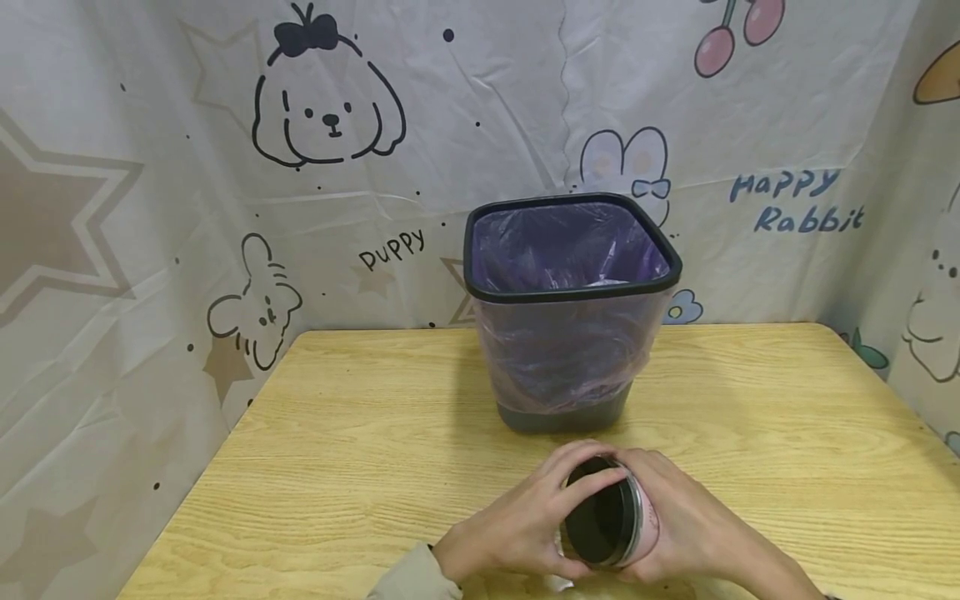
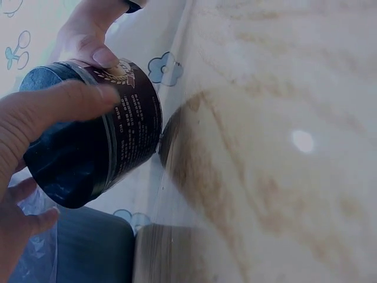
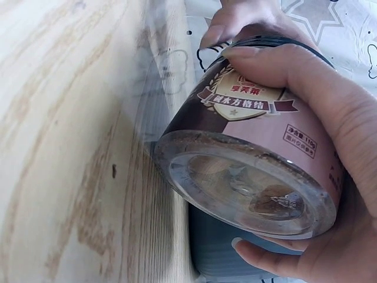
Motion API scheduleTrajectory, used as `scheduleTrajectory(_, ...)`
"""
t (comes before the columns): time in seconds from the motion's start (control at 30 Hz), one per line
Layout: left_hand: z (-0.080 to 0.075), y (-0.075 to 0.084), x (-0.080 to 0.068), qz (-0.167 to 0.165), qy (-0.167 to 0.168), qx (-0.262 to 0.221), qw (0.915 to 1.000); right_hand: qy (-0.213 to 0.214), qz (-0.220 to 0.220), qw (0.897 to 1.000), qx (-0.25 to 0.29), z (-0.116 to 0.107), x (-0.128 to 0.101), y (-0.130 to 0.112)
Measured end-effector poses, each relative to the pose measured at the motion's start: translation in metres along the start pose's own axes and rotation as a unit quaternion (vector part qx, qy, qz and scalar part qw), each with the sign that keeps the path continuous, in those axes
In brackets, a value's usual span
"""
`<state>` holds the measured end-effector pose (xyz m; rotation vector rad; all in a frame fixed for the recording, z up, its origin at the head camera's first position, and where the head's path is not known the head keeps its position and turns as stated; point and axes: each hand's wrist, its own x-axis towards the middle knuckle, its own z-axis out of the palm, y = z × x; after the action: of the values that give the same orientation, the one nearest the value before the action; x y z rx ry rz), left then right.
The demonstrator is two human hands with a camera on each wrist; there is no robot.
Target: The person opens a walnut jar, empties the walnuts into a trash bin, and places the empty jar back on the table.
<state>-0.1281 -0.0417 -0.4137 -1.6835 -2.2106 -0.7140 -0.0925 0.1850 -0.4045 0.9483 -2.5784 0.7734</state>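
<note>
A plastic jar point(image 3: 277, 141) with a pink and dark brown label and a broad black lid point(image 1: 600, 512) is tilted low over the table's near part. My right hand point(image 1: 678, 521) grips the jar's body, thumb along the label in the right wrist view. Around the lid end curls my left hand point(image 1: 532, 517), one finger lying across the lid's top in the head view. The left wrist view shows the lid point(image 2: 65, 141) and fine print on the label. Through the clear base, brownish pieces show inside the jar.
Behind the hands stands a grey waste bin point(image 1: 562, 421) with a black rim and a purple-tinted plastic liner point(image 1: 562, 350). The wooden table point(image 1: 360, 433) meets a printed curtain point(image 1: 420, 167) at the back and left, with more curtain at the right.
</note>
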Motion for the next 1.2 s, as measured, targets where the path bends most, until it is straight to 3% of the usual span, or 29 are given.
scheduleTrajectory(0.2, 0.0004, 0.0019, -0.0012, -0.028, -0.012, -0.023, 0.9993, 0.008, -0.012, 1.0, -0.004, 0.0005, 0.0001, 0.0002)
scheduleTrajectory(0.67, 0.0, 0.0027, -0.0017, -0.063, -0.018, -0.019, 0.9977, 0.016, -0.017, 1.0, -0.006, 0.0008, 0.0004, 0.0015)
scheduleTrajectory(1.0, 0.0006, 0.0022, -0.0015, -0.057, 0.012, -0.044, 0.9973, 0.016, -0.02, 1.0, -0.004, 0.0009, -0.0003, 0.0009)
scheduleTrajectory(1.2, 0.0002, 0.0023, -0.002, -0.041, -0.006, -0.035, 0.9985, 0.008, -0.003, 1.0, -0.003, -0.0002, -0.0003, -0.0007)
